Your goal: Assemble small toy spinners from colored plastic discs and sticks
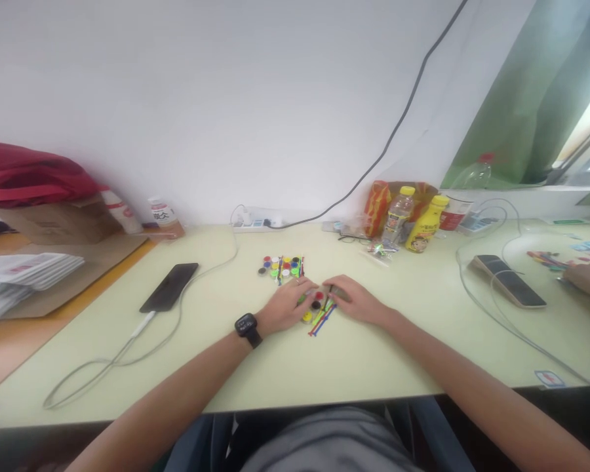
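Forearms stretch bare across the near edge of the pale, smooth table (295,367), a black watch (248,328) on the left wrist. The left hand (288,305) lies palm down, fingers close together and nearly straight, tips over a few small round discs (315,304) in red, yellow and dark colours. The right hand (356,300) lies flat too, fingers gently bent and pointing inward. Its tips meet the top of some thin coloured sticks (322,318), which fan toward the person between the two hands. Whether either hand pinches a piece is too small to tell. Just beyond the fingertips sits a tidy cluster (282,267) of more glossy discs and sticks. Left of it lies a black phone (170,287) on a white cable (128,344). Yellow-capped plastic bottles (425,223) stand by the wall.
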Demonstrator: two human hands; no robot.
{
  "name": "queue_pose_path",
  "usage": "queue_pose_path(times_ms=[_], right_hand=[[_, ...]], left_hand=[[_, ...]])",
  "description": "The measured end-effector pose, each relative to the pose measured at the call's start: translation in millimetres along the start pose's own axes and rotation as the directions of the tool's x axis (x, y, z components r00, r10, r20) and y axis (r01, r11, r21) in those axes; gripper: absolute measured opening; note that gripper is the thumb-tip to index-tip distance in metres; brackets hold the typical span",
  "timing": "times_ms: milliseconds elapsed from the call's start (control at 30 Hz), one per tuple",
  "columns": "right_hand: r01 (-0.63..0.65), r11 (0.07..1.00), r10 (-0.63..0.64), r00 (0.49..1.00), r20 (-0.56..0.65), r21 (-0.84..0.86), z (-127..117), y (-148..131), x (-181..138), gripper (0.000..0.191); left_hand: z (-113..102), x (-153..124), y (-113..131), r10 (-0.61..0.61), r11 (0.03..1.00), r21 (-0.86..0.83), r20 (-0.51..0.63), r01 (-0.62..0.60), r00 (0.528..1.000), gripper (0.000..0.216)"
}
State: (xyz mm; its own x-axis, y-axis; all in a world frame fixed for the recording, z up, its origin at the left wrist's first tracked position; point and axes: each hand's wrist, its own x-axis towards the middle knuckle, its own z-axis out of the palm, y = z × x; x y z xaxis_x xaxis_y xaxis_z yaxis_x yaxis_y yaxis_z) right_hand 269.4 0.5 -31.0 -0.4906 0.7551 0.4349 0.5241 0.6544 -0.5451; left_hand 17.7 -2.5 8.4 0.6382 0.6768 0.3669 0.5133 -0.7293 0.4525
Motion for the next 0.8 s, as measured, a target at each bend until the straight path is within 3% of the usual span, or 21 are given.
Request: queue_pose_path(times_ms=[167, 267, 433, 567, 700, 800], right_hand=[[-0.015, 1.000, 0.015, 1.000, -0.009, -0.008, -11, 28, -1, 0.028], [-0.031, 0.999, 0.031, 0.999, -0.009, -0.014, -20, 33, -1, 0.030], [-0.020, 1.000, 0.021, 0.999, 0.044, -0.023, -27, 26, 0, 0.029], [-0.029, 0.997, 0.033, 0.997, 0.070, -0.069, -29, 23, 2, 0.023], [-0.061, 0.991, 0.068, 0.996, 0.049, -0.121, -34, 28, 2, 0.019], [-0.077, 0.987, 0.085, 0.995, 0.048, -0.141, -38, 32, 2, 0.019]], left_hand=[[-12, -4, -6, 0.058, 0.985, -0.171, 0.164, -0.030, 0.985, 0.060], [-9, -6, -10, 0.068, 0.982, -0.185, 0.175, -0.035, 0.982, 0.073], [4, -3, -10, 0.064, 0.988, -0.143, 0.076, -0.053, 0.995, 0.052], [8, 2, -8, -0.003, 1.000, 0.013, -0.043, 0.003, 0.999, 0.039], [7, 3, -7, -0.104, 0.982, 0.150, -0.051, 0.111, 0.993, 0.038], [6, 1, -3, -0.143, 0.984, 0.108, -0.024, 0.145, 0.989, 0.043]])
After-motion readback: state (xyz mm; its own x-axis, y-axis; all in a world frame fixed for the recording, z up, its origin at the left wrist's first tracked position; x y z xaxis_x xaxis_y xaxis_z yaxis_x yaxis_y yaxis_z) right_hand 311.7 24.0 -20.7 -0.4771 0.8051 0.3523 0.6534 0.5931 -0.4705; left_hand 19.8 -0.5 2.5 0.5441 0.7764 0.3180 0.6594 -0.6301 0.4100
